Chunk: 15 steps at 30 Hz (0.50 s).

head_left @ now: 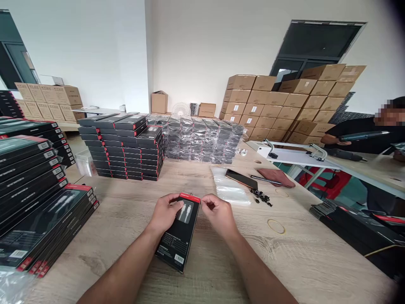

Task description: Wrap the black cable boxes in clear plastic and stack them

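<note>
A black and red cable box [177, 236] is tilted over the wooden table in front of me, its printed side with a cable picture and a barcode facing up. My left hand [166, 213] grips its upper left edge, thumb on the picture. At the top right corner, my right hand [218, 211] has its fingertips pinched together against the red edge; whether something small is between them is hidden. Small black plastic pieces [261, 196] lie to the right, beside a stack of clear plastic bags [232, 190].
Stacked cable boxes [122, 147] stand behind, plastic-wrapped ones [202, 141] next to them. More box piles [47, 223] rise at left. A phone [241, 179], a pen [265, 180], a brown pouch [276, 177] and a rubber band [276, 226] lie right. A person [363, 131] sits beyond.
</note>
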{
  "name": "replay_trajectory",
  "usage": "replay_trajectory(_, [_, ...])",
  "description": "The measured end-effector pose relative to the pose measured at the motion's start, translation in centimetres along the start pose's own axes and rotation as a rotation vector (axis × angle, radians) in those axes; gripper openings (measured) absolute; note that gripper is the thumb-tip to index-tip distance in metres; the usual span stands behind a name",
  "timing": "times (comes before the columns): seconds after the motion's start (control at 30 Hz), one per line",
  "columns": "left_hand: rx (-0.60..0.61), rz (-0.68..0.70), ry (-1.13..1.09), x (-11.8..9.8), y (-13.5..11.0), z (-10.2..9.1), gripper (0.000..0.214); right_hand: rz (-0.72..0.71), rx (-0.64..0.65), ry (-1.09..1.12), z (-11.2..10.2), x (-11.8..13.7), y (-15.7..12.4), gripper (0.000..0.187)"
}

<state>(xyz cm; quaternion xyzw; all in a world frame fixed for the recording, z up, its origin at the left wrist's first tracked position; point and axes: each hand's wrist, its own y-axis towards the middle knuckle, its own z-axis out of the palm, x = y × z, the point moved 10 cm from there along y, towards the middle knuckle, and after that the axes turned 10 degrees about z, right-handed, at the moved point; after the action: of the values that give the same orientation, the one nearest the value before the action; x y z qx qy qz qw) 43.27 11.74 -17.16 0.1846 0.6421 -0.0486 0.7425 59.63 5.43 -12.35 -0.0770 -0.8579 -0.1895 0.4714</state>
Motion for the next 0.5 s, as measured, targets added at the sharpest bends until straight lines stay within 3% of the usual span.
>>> replay_trajectory(0.13, [-0.075, 0.095, -0.041, -1.6, -0.2, 0.2, 0.033, 0.011, -0.082, 0.135, -0.8, 0.7, -0.2, 0.018])
replay_trajectory(0.33, [-0.13, 0.343, -0.172, -6.0, -1.1, 0.7, 0.025, 0.114, -0.036, 0.484, -1.1, 2.2, -0.5, 0.027])
replay_trajectory(0.43, [-0.128, 0.36, -0.163, -7.6, -1.4, 0.2, 0.028, 0.071, -0.071, 0.508, -2.4, 3.4, -1.0, 0.025])
replay_trajectory(0.5, [-0.076, 0.323, -0.134, -8.1, -1.4, 0.0, 0.031, 0.031, -0.024, 0.51, -2.7, 4.1, -1.3, 0.03])
